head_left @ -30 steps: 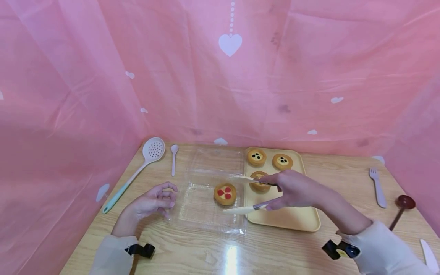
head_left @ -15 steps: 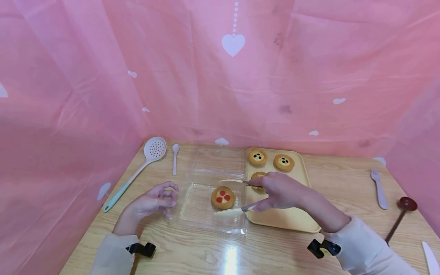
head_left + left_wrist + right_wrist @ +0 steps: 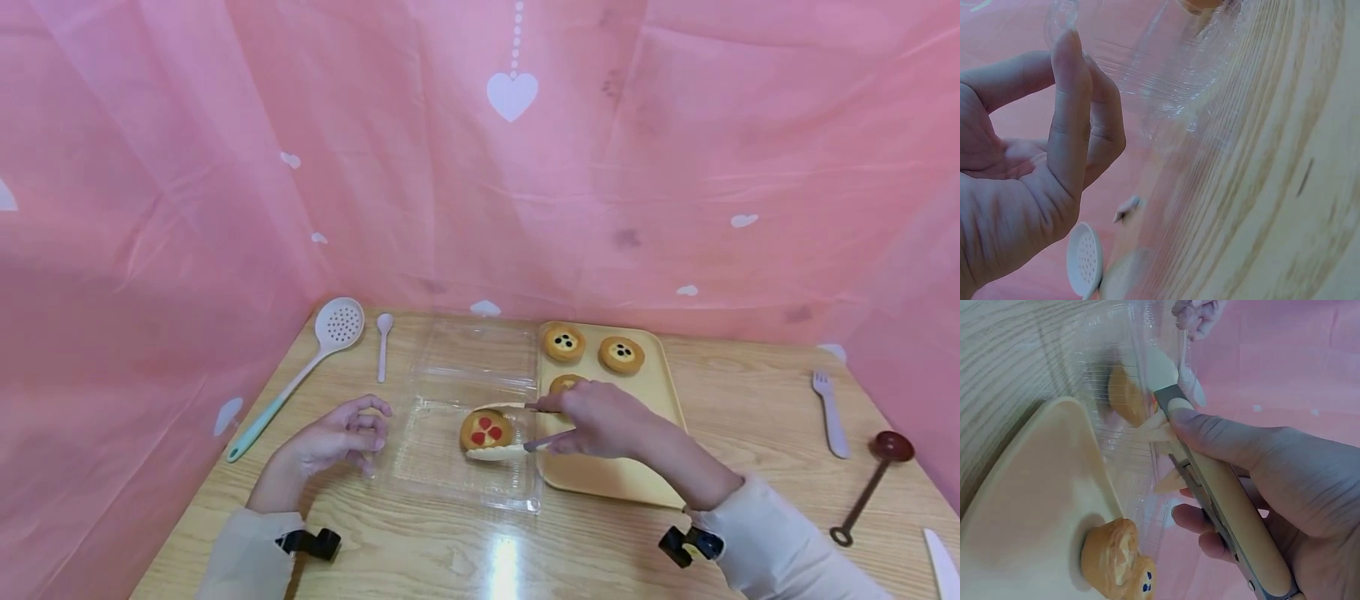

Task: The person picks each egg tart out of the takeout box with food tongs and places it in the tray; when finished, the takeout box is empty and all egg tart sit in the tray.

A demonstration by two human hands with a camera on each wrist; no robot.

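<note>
My right hand grips a pair of tongs with beige scalloped tips. These tips stand on either side of a round tart with red topping, inside a clear plastic container. Whether they press on the tart is hard to tell. The container's hinged lid lies folded back. At the container's left edge, my left hand pinches the plastic rim between thumb and fingers. Right of it, a yellow tray bears two tarts with dark dots and one tart partly hidden by my right hand.
On the left lie a skimmer with a mint handle and a small lilac spoon. A lilac fork, a dark red ladle and a pale knife lie on the right. Pink cloth surrounds the wooden table.
My right hand has moved left with the tongs, whose tips have drawn closer together around the red-topped tart. That tart has shifted slightly left and nearer. My left hand stays put.
</note>
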